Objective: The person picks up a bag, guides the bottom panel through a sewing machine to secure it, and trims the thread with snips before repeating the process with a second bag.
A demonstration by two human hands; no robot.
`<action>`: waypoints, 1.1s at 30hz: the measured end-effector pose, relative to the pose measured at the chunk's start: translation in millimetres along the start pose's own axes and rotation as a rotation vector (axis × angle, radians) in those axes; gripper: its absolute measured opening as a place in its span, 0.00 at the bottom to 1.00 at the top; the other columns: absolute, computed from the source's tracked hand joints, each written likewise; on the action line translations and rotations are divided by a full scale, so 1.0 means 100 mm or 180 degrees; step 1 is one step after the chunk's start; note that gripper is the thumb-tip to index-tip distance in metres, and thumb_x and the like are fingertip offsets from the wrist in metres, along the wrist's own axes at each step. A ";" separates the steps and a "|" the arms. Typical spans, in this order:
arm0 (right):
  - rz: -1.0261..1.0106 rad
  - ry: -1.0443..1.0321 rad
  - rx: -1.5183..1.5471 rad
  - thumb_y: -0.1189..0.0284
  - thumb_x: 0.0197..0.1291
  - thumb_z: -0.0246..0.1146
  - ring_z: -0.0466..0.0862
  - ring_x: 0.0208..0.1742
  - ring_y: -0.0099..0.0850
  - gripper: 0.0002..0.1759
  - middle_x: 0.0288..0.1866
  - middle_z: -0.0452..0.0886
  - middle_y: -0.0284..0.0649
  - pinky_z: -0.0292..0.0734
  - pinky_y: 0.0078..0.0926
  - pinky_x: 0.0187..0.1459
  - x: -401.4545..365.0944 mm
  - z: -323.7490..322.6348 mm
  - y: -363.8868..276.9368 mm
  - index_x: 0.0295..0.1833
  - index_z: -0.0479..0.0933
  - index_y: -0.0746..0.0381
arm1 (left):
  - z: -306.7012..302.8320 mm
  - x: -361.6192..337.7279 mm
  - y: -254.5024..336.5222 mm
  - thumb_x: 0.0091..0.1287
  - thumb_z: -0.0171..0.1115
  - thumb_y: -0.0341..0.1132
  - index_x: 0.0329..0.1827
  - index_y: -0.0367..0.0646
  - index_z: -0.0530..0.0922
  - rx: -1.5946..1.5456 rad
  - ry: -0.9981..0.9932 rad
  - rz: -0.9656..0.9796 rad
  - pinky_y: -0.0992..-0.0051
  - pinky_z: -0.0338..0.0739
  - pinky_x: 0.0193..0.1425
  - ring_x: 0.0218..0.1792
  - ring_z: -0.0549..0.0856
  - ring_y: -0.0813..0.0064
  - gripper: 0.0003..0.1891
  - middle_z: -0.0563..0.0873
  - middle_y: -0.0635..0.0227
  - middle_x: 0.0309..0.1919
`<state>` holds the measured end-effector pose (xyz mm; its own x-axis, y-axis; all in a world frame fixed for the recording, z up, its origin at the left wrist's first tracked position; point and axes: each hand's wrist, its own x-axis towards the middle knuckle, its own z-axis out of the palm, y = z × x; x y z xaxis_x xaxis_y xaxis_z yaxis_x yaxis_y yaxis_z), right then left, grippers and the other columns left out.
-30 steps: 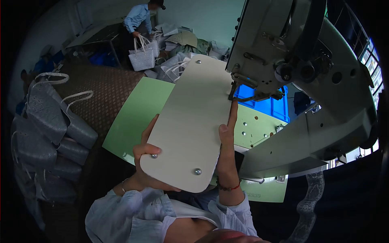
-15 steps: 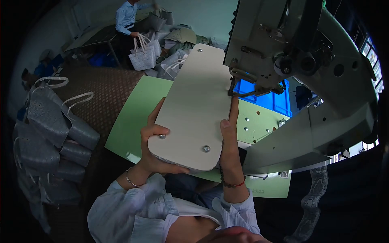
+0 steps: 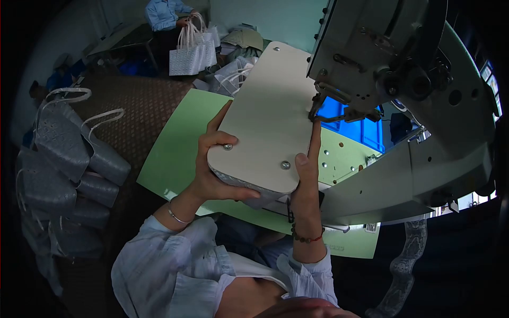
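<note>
A handbag [image 3: 260, 116] is held bottom up, its cream base with rounded corners and metal feet facing me. Its grey patterned side shows along the near edge. The base's right edge lies at the presser foot [image 3: 314, 114] of a sewing machine [image 3: 371, 69]. My left hand [image 3: 209, 169] is closed around the near left corner, fingers spread along the side and one by a metal foot. My right hand [image 3: 306, 177] grips the right edge, thumb on top and index finger stretched toward the presser foot. The underside of the bag is hidden.
Grey handbags [image 3: 69, 164] are piled at the left. A light green table [image 3: 169, 138] lies below, with a blue crate [image 3: 358, 130] behind the machine. A patterned strip [image 3: 408, 265] hangs at the right. Farther off, a person [image 3: 161, 18] handles light handbags [image 3: 186, 58].
The handbag has moved away from me and to the right along the presser foot, both hands going with it. The person in the back has drawn several bags together.
</note>
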<state>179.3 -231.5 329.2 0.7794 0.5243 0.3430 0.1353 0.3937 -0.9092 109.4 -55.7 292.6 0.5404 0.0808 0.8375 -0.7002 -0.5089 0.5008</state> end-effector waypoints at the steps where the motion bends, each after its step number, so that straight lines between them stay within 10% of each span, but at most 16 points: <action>1: 0.0000 0.0073 0.0027 0.54 0.67 0.52 0.56 0.79 0.40 0.47 0.82 0.49 0.47 0.54 0.37 0.76 0.00 -0.01 0.00 0.83 0.39 0.61 | 0.01 0.01 -0.02 0.36 0.88 0.46 0.62 0.49 0.62 -0.0011 -0.0011 0.0001 0.56 0.66 0.70 0.71 0.66 0.49 0.51 0.58 0.39 0.73; 22: -0.0476 -0.0027 -0.0487 0.67 0.70 0.53 0.68 0.69 0.39 0.43 0.72 0.62 0.54 0.63 0.35 0.70 0.16 -0.03 0.10 0.80 0.37 0.72 | 0.06 0.30 -0.40 0.37 0.88 0.45 0.61 0.45 0.64 -0.0011 0.0117 0.0040 0.58 0.69 0.70 0.70 0.68 0.54 0.49 0.61 0.45 0.73; 33: -0.0872 0.0596 -0.0285 0.69 0.54 0.72 0.80 0.57 0.34 0.52 0.59 0.76 0.50 0.77 0.31 0.58 0.46 0.05 0.34 0.77 0.48 0.73 | 0.11 0.42 -0.53 0.37 0.88 0.46 0.62 0.48 0.66 -0.0277 0.0200 -0.0168 0.56 0.63 0.75 0.76 0.61 0.52 0.49 0.57 0.45 0.76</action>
<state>216.9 -190.1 315.5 0.8044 0.2571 0.5356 0.4019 0.4285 -0.8093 174.4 -35.1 298.4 0.5491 0.1605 0.8202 -0.7109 -0.4264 0.5594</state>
